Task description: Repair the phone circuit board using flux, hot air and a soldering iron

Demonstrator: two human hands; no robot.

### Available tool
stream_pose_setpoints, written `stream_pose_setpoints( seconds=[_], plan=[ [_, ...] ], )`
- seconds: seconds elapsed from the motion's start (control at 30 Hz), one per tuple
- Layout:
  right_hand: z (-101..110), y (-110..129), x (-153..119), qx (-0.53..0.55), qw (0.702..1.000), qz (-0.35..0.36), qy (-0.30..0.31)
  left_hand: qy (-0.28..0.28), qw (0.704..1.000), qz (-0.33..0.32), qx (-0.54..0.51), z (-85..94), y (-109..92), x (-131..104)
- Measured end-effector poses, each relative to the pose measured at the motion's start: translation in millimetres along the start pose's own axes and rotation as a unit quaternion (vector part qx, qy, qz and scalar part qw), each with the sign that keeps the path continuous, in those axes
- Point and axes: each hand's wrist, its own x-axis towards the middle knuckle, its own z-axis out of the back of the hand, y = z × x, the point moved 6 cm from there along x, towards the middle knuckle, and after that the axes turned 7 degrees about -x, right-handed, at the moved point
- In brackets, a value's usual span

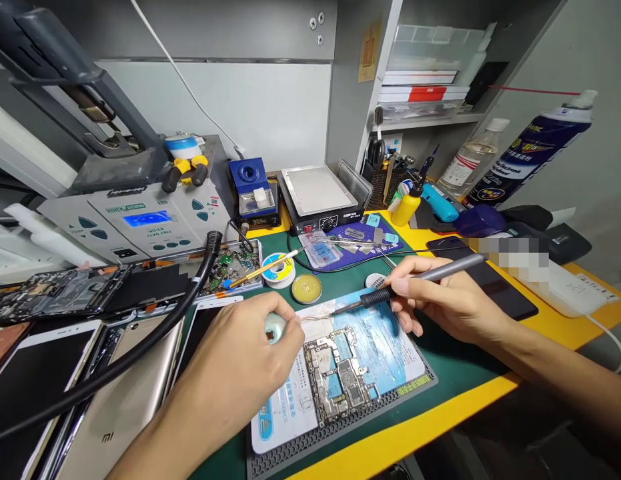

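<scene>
My left hand (pixel 247 360) is closed around a small pale spool (pixel 275 327) above the left part of a white and blue card. My right hand (pixel 435 297) grips a soldering iron (pixel 420 275) like a pen. The iron's tip points left, over the card's upper part, near thin tangled strands (pixel 315 313) by my left fingers. Below the tip, a phone circuit board (pixel 340 377) lies flat on the card (pixel 397 353), apart from both hands. The card rests on a grey mat (pixel 430 373).
An open tin of yellow paste (pixel 307 289) and a solder roll (pixel 279 269) sit behind the card. A black hose (pixel 190 300) crosses the left side above several phones. A rework station (pixel 150 217) and heating plate (pixel 320 193) stand behind; a dark phone (pixel 490 283) lies right.
</scene>
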Motion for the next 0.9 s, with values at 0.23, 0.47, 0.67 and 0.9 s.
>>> stream_pose_setpoints(
  seconds=[0.23,0.47,0.67,0.9],
  plan=[
    [-0.4,4.1,1.3,-0.038,0.999,0.026,-0.007,-0.016,0.999,-0.01,0.042,-2.9,-6.1,4.0],
    [6.1,-2.8,1.1,-0.071,0.997,0.04,0.001,-0.026,0.998,-0.016,0.054,-1.5,-7.2,6.1],
    [10.0,-3.2,-1.9,-0.081,0.995,0.057,0.012,-0.037,0.998,-0.029,-0.031,1.0,-1.3,2.9],
    [6.2,2.8,-3.0,-0.127,0.986,0.093,0.049,-0.047,0.995,-0.027,-0.082,1.0,6.3,1.6]
  ],
)
